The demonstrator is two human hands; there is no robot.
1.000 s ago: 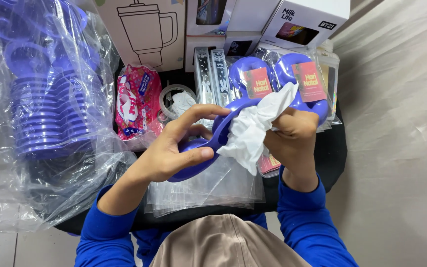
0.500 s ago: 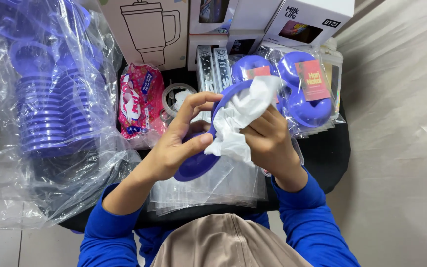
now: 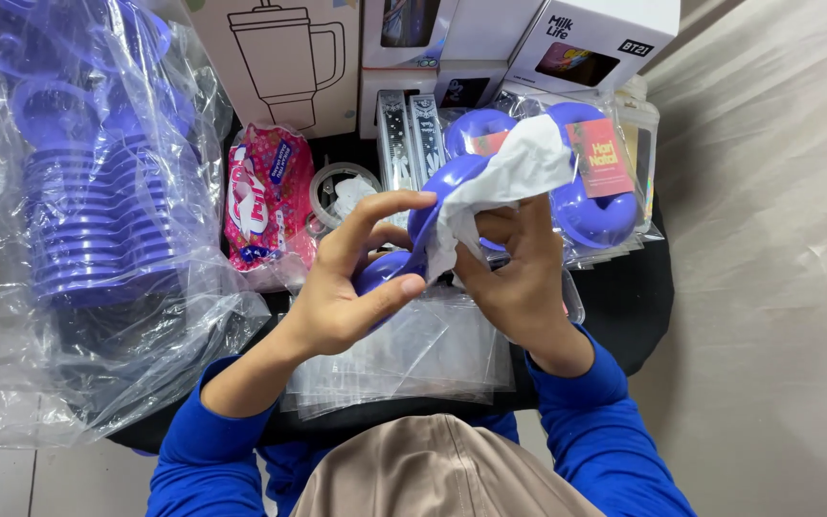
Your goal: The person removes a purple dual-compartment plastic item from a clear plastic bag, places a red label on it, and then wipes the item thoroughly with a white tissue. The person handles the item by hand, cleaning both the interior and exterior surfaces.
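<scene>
My left hand (image 3: pixel 351 287) grips a purple plastic lid-like piece (image 3: pixel 442 187) by its lower edge, holding it tilted above my lap. My right hand (image 3: pixel 519 278) presses a crumpled white tissue (image 3: pixel 519 172) against the piece's upper right side, with the fingers closed around the tissue. Part of the purple piece is hidden behind the tissue and my fingers. Under both hands lies a stack of clear plastic bags (image 3: pixel 413 359) on the dark table (image 3: pixel 638 297).
A large clear bag with a stack of purple pieces (image 3: pixel 98 220) fills the left. A pink snack packet (image 3: pixel 265 196), a tape roll (image 3: pixel 337 191), bagged purple pieces with red cards (image 3: pixel 595 187) and cardboard boxes (image 3: pixel 284 57) sit behind. Grey cloth (image 3: pixel 777 258) lies at right.
Both hands have shifted slightly left and lower with the purple piece. The tissue has moved up along its upper edge, and my left fingers have regripped.
</scene>
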